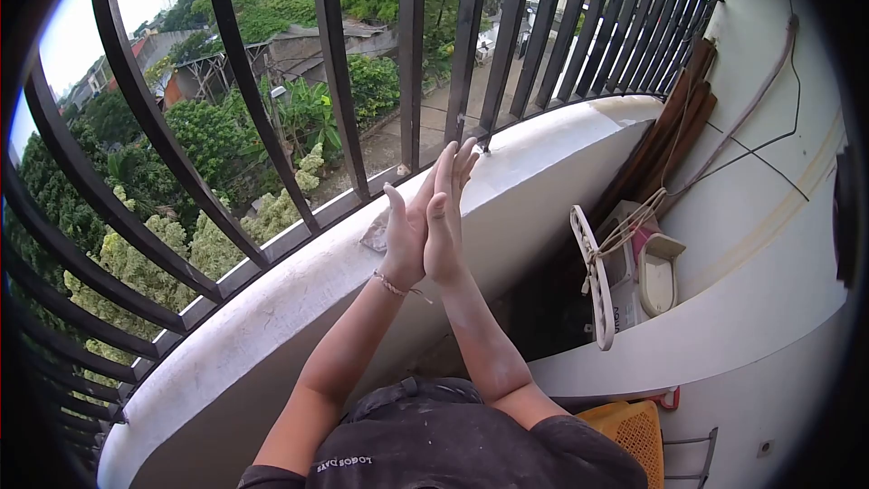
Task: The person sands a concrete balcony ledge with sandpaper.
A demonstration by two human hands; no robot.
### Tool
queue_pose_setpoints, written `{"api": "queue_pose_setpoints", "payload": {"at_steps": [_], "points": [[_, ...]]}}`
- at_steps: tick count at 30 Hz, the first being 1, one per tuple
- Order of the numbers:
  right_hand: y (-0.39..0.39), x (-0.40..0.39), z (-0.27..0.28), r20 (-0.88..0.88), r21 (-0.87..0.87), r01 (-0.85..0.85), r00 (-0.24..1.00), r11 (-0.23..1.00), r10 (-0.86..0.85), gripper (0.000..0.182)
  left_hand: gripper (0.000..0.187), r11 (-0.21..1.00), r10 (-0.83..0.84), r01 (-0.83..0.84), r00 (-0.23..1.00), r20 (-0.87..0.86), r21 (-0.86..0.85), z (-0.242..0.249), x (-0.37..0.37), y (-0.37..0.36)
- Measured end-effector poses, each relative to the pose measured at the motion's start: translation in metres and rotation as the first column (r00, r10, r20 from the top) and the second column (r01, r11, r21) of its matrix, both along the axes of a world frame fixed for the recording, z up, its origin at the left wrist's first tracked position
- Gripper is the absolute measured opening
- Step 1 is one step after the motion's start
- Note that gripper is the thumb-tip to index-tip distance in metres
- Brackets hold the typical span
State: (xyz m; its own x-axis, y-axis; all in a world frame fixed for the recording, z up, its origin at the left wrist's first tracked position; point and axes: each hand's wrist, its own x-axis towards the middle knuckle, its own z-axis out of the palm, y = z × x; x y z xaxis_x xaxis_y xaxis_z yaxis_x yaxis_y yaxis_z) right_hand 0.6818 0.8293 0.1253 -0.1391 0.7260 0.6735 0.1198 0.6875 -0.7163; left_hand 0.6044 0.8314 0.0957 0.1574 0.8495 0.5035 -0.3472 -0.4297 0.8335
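My left hand (412,226) and my right hand (444,237) are pressed palm to palm above the white ledge (299,285). Both have their fingers stretched out, with the thumbs up and apart from the fingers. A pale dust coats the palms and forearms. Around my left wrist is a thin braided bracelet (391,284). Just left of my left hand, a small crumpled greyish piece (374,235) lies on the ledge, partly hidden by the hand. Beyond the fingertips rise the dark bars of the railing (412,63).
To the right stands a white plastic frame (591,276) tied with cord, beside a beige tray-like part (658,281). Brown boards (679,136) lean on the wall. A yellow basket (634,430) sits lower right. Outside are trees (208,140) and a path.
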Motion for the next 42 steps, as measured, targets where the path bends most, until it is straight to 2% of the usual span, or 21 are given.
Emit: {"api": "queue_pose_setpoints", "payload": {"at_steps": [3,4,7,11,12,13,15,17,18,21,25,27,29,32,35,36,39,41,42], "points": [[0.011,0.024,0.003,-0.099,-0.044,0.112,0.988,0.993,-0.116,0.094,0.101,0.997,0.076,-0.076,0.997,-0.027,0.006,0.002,-0.018,0.013],[0.01,0.026,0.007,-0.117,-0.039,0.122,0.985,0.992,-0.126,0.093,0.103,0.981,0.191,-0.194,0.971,-0.144,-0.001,0.019,-0.014,-0.001],[0.013,0.006,0.006,-0.09,0.014,-0.067,0.994,0.998,0.068,0.09,0.106,0.99,-0.024,0.009,0.994,0.109,0.139,0.028,0.015,-0.008],[0.02,-0.003,0.004,-0.13,-0.009,-0.156,0.98,0.988,0.153,0.089,0.109,0.974,0.153,-0.157,0.988,0.034,0.161,0.037,-0.013,0.009],[0.025,-0.004,0.005,-0.136,-0.012,-0.169,0.977,0.986,0.166,0.089,0.108,0.97,0.174,-0.187,0.98,0.096,0.157,0.036,-0.008,0.012],[0.025,-0.009,0.006,-0.126,-0.015,-0.177,0.977,0.984,0.174,0.089,0.106,0.993,0.076,-0.083,0.994,0.078,0.084,0.035,0.008,0.007],[0.024,-0.012,0.007,-0.148,-0.055,-0.193,0.972,0.98,0.183,0.09,0.105,0.998,0.045,-0.047,0.997,0.059,0.036,0.03,-0.002,0.013],[0.026,-0.008,0.007,-0.181,-0.093,-0.211,0.965,0.973,0.192,0.09,0.101,0.991,0.114,-0.117,0.992,0.054,0.061,0.033,-0.023,0.02],[0.028,-0.007,0.008,-0.193,-0.105,-0.217,0.962,0.97,0.194,0.09,0.098,0.974,0.203,-0.208,0.977,0.059,0.095,0.039,-0.02,0.021],[0.025,-0.013,0.005,-0.213,-0.142,-0.235,0.956,0.961,0.203,0.091,0.094,0.988,0.088,-0.076,0.992,-0.089,0.134,0.037,-0.005,0.022],[0.026,-0.011,0.008,-0.249,-0.179,-0.255,0.946,0.95,0.207,0.093,0.089,0.978,0.193,-0.198,0.977,0.085,0.058,0.035,-0.013,0.023],[0.025,-0.011,0.008,-0.258,-0.195,-0.259,0.944,0.946,0.205,0.093,0.091,0.986,0.167,-0.167,0.985,-0.03,0.02,0.021,0.007,0.015],[0.029,-0.01,0.002,-0.28,-0.226,-0.261,0.94,0.938,0.194,0.093,0.086,0.994,-0.021,0.035,0.99,0.138,-0.105,0.01,0.003,0.023],[0.038,-0.005,-0.01,-0.29,-0.248,-0.251,0.941,0.936,0.176,0.091,0.085,0.999,0.001,0.008,0.972,0.236,-0.038,-0.003,-0.004,0.044],[0.042,0.004,-0.023,-0.3,-0.257,-0.24,0.941,0.936,0.158,0.089,0.088,0.978,0.024,-0.001,0.994,0.107,-0.209,0.022,0.023,0.009],[0.041,0.006,-0.027,-0.311,-0.266,-0.239,0.938,0.934,0.152,0.088,0.09,0.985,-0.009,0.013,1.0,0.023,-0.173,0.013,0.017,0.017],[0.04,0.011,-0.029,-0.352,-0.267,-0.246,0.925,0.932,0.143,0.086,0.088,0.99,0.079,-0.07,0.995,0.064,-0.125,-0.002,0.009,0.037],[0.035,0.005,-0.026,-0.334,-0.25,-0.225,0.933,0.942,0.134,0.085,0.089,0.978,0.075,-0.089,0.994,-0.077,-0.19,-0.014,0.017,0.034],[0.032,0.004,-0.026,-0.331,-0.241,-0.217,0.935,0.946,0.13,0.085,0.088,0.979,0.016,-0.017,1.0,-0.006,-0.202,-0.009,0.016,0.033]]}}
